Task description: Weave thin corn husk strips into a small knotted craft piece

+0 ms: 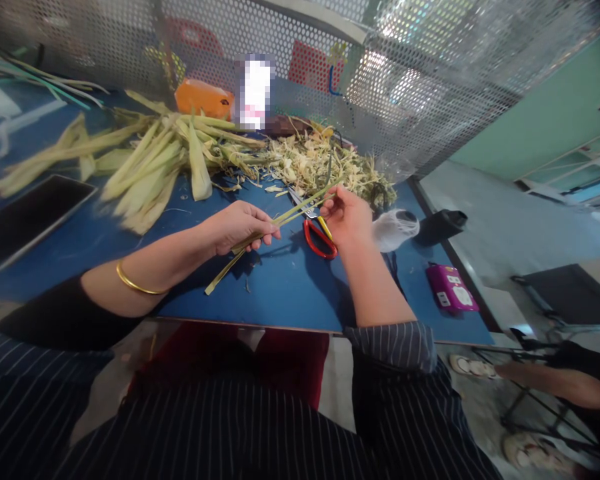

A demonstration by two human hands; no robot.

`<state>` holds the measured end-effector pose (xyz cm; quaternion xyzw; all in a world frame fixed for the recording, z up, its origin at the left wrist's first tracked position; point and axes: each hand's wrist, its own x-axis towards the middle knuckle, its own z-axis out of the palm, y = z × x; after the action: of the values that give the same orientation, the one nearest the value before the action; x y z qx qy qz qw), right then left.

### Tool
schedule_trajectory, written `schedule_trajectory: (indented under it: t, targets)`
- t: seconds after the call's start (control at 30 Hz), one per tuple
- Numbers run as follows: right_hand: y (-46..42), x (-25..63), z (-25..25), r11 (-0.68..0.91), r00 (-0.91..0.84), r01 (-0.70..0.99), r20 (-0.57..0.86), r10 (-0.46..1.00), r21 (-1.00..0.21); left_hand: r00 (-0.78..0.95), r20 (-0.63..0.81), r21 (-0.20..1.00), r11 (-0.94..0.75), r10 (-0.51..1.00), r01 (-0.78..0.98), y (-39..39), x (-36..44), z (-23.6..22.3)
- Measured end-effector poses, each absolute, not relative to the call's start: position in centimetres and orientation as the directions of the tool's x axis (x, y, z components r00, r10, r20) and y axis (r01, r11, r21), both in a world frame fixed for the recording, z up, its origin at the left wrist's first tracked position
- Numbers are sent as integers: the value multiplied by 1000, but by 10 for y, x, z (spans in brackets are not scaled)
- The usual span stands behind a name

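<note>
– How much is already worked?
– I judge about half: small scraps [325,160] make a heap, but long husks [153,160] lie in a bunch.
– And the strips [223,274]?
– Between my hands: my left hand [243,228] is closed on them, my right hand [350,215] pinches their far end.
– Is there room?
– Toward the blue table's [290,300] near edge, yes; the scissors [307,235] are just beside my right hand.
</note>
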<state>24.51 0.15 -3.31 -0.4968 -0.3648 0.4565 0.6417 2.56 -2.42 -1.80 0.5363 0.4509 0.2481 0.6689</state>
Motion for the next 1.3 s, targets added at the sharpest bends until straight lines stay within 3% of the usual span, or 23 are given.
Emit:
schedule_trajectory:
  t: [0.1, 0.17, 0.3, 0.53, 0.63, 0.7, 0.77, 0.83, 0.87, 0.93, 1.03, 1.17, 1.3]
  targets:
    - [-1, 250, -27, 158, 319, 156, 201, 926, -975, 435, -309, 951, 276, 846, 138, -22, 23, -18]
    - [-2, 252, -24, 171, 335, 286, 266, 904, -943, 400, -276, 961, 243, 874, 132, -20, 22, -18]
    - [-1, 252, -25, 129, 408, 171, 189, 893, -977, 393, -252, 966, 207, 884, 156, -18, 21, -19]
    - [6, 253, -29, 56, 360, -313, -64, 931, -948, 409, -273, 961, 230, 871, 151, -20, 22, -18]
    - [5, 259, -26, 37, 291, -188, -20, 957, -981, 331, -230, 971, 194, 915, 137, -15, 21, -20]
    - [0, 266, -21, 62, 284, 137, 99, 954, -989, 259, -181, 981, 155, 949, 118, -10, 19, -22]
    - [-8, 271, -16, 39, 205, 568, 187, 961, -822, 214, -156, 986, 138, 964, 95, -5, 17, -24]
    - [-17, 274, -13, -7, 58, 887, 97, 994, -461, 194, -153, 987, 141, 969, 74, -2, 15, -26]
    - [-21, 273, -13, -11, 16, 960, 14, 1000, -280, 188, -153, 988, 143, 970, 65, -1, 14, -26]
    - [-27, 269, -16, 25, -29, 999, -91, 995, -45, 180, -151, 988, 145, 972, 48, 1, 13, -26]
    - [-28, 260, -24, 107, -100, 991, -95, 990, 78, 169, -145, 989, 144, 975, 19, 2, 12, -27]
    - [-22, 258, -27, 89, -88, 996, -58, 994, 16, 162, -154, 987, 159, 975, -16, 4, 11, -28]
    - [-19, 264, -24, 95, -82, 944, 56, 995, -317, 140, -143, 987, 151, 980, -51, 8, 9, -30]
